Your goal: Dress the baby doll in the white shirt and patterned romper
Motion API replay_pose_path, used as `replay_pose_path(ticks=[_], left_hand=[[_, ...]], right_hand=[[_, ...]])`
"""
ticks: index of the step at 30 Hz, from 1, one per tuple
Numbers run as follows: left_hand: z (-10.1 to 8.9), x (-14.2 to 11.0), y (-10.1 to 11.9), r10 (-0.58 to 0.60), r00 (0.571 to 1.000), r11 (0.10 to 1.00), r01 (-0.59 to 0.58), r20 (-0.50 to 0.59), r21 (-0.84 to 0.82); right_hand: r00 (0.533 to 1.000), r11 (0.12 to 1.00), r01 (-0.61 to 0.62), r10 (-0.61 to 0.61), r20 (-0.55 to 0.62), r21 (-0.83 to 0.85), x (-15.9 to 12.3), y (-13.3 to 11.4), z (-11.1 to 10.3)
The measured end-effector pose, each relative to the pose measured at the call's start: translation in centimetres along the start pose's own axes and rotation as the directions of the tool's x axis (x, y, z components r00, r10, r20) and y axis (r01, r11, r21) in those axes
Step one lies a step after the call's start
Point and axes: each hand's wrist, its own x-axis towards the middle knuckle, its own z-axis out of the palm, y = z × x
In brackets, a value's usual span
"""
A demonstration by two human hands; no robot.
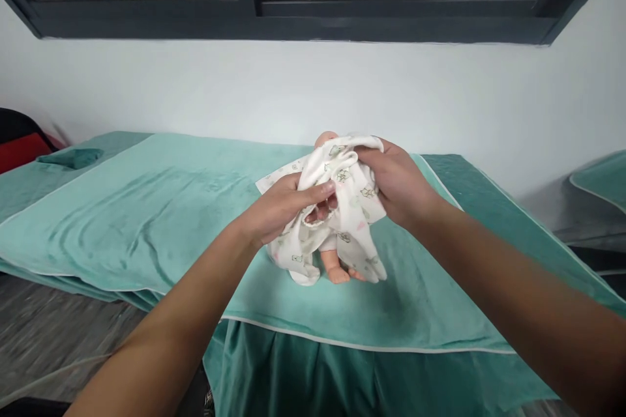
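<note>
Head view: I count two hands, one printed white garment [349,208], one doll [333,266]. Left hand [281,208] pinches the garment, fingers [320,210] showing through an opening; right hand [403,182] grips its upper part. Garment is bunched over the doll on the light-green cover [195,208], loose end hanging nearward. Doll's long axis runs roughly from wall [244,88] to near edge, feet toward me. Torso mostly hidden; can't tell its facing.

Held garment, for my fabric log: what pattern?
The garment is white with small outlined figures; head view.
</note>
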Motion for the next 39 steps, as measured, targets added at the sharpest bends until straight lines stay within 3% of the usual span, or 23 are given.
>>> replay_pose_path(ticks=[6, 8, 11, 15, 17, 19, 21, 22, 23, 27, 29, 32, 34, 37, 39], left_hand=[[1.3, 0.2, -1.8, -0.023, 0.986, 0.999, 0.029, -0.166, 0.034], [1.7, 0.2, -2.1, -0.05, 0.977, 0.998, 0.043, -0.21, -0.037], [1.8, 0.1, -2.3, -0.026, 0.961, 0.981, -0.029, -0.274, -0.193], [1.6, 0.1, -2.1, -0.016, 0.939, 0.94, -0.103, -0.344, -0.325], [1.6, 0.1, -2.0, -0.024, 0.934, 0.927, -0.112, -0.356, -0.357], [1.6, 0.1, -1.9, -0.033, 0.935, 0.915, -0.114, -0.354, -0.386], [1.6, 0.2, -1.9, -0.041, 0.94, 0.899, -0.114, -0.34, -0.423], [1.6, 0.2, -2.0, -0.044, 0.942, 0.887, -0.117, -0.333, -0.447], [1.6, 0.2, -2.0, -0.046, 0.944, 0.874, -0.121, -0.327, -0.471], [1.6, -0.3, -2.7, -0.086, 0.96, 0.857, -0.064, -0.265, -0.511], [1.5, -0.8, -3.1, -0.126, 0.974, 0.885, 0.026, -0.186, -0.466], [1.3, -1.4, -3.6, -0.182, 0.983, 0.924, 0.166, -0.015, -0.344], [1.2, -1.5, -3.6, -0.192, 0.98, 0.937, 0.196, 0.043, -0.289], [1.3, -1.0, -3.4, -0.127, 0.991, 0.94, 0.105, -0.048, -0.324], [1.5, -0.4, -3.3, -0.08, 0.989, 0.932, 0.03, -0.126, -0.36]], right_hand=[[0.997, 0.999, 0.052, -0.052, -0.061, 0.008, -0.1, 1.4, -0.7], [0.998, 0.999, 0.039, -0.038, -0.058, 0.03, -0.2, 1.5, -0.9], [0.998, 0.999, -0.024, 0.025, -0.052, 0.033, -0.5, 1.3, -1.2], [0.99, 0.993, -0.116, 0.114, 0.082, 0.011, -1.1, 1.0, -1.7], [0.959, 0.985, -0.171, 0.171, 0.228, -0.022, -1.6, 1.1, -1.9], [0.876, 0.959, -0.262, 0.284, 0.391, -0.111, -2.0, 1.3, -2.0], [0.791, 0.924, -0.325, 0.382, 0.478, -0.202, -2.3, 1.5, -2.1], [0.78, 0.917, -0.333, 0.399, 0.482, -0.22, -2.4, 1.6, -2.0], [0.799, 0.922, -0.325, 0.387, 0.46, -0.212, -2.4, 1.7, -2.0], [0.952, 0.981, -0.189, 0.194, 0.237, -0.042, -2.0, 1.8, -1.8], [0.98, 0.987, -0.154, 0.147, 0.13, 0.045, -1.7, 1.8, -1.7], [0.988, 0.976, -0.153, 0.151, 0.025, 0.156, -1.5, 1.8, -1.6], [0.989, 0.972, -0.147, 0.148, 0.012, 0.186, -1.5, 2.0, -1.8], [0.982, 0.975, -0.167, 0.15, 0.118, 0.149, -2.0, 2.4, -2.2], [0.935, 0.969, -0.241, 0.216, 0.281, 0.057, -2.3, 2.8, -2.6]])
